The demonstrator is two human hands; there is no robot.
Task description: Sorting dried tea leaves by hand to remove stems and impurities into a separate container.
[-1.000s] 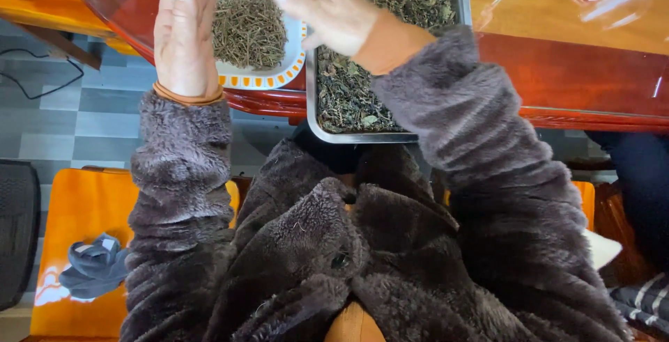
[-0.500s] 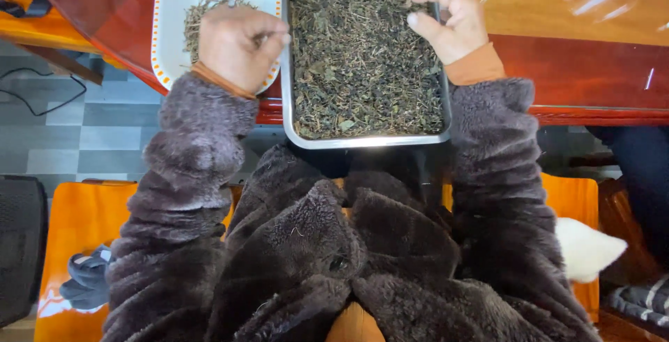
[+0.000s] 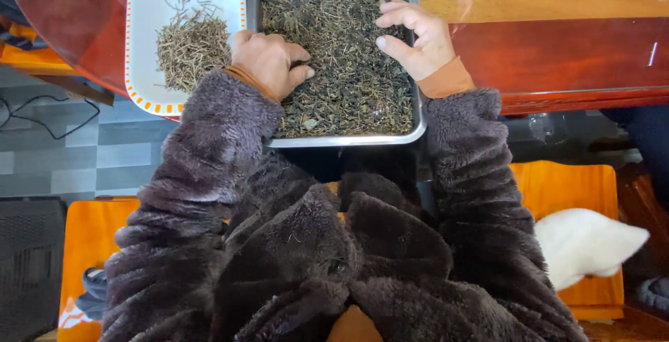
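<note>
A person in a dark fuzzy coat leans over a red-brown table (image 3: 578, 56), seen from above. A metal tray (image 3: 348, 138) of dried dark-green leaves (image 3: 341, 35) sits at the table's near edge, its front rim slightly overhanging. The left hand (image 3: 268, 60) rests in the leaves at the tray's left side, fingers curled into a loose grip on a pinch of leaves. The right hand (image 3: 417, 39) lies on the leaves at the right side, fingers half bent and released, holding nothing that I can see. Just left of the tray is a white plate (image 3: 143, 42) with an orange dotted rim, holding a small pile of pale stems (image 3: 191, 46).

Risk, as I judge it: a sleeve or wrist could push the tray off the edge, or flick leaves onto the floor. No packages, labels or signs are visible.
</note>
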